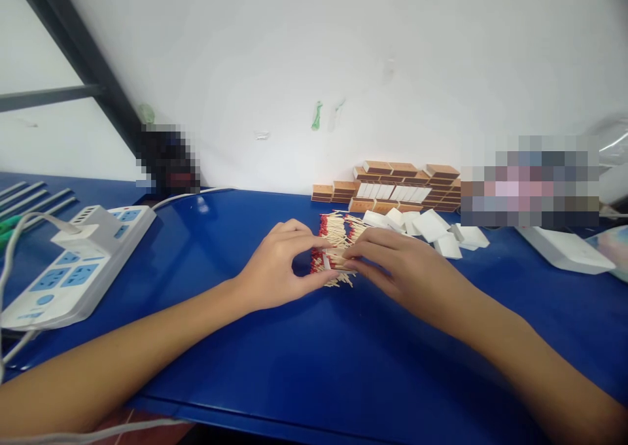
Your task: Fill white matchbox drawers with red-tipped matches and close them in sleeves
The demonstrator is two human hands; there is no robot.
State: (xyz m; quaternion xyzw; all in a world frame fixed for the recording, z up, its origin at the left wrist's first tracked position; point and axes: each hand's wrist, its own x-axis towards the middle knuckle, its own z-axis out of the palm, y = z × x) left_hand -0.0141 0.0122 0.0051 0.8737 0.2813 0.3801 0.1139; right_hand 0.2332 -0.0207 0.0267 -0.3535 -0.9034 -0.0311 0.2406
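Observation:
A loose pile of red-tipped matches (337,230) lies on the blue table (314,360). My left hand (277,268) curls around the near left side of the pile, thumb and forefinger pinched on a bundle of matches (328,262). My right hand (402,265) meets it from the right, fingers closed on the same bundle, which may sit in a small white tray; I cannot tell. White inner trays (432,228) lie scattered just behind my right hand. Brown matchbox sleeves (392,186) are stacked against the wall.
A white power strip (73,268) with a plugged adapter and cables sits at the left. Grey metal rods (29,196) lie at the far left. A white flat box (564,249) rests at the right. The table's front edge runs close below my forearms.

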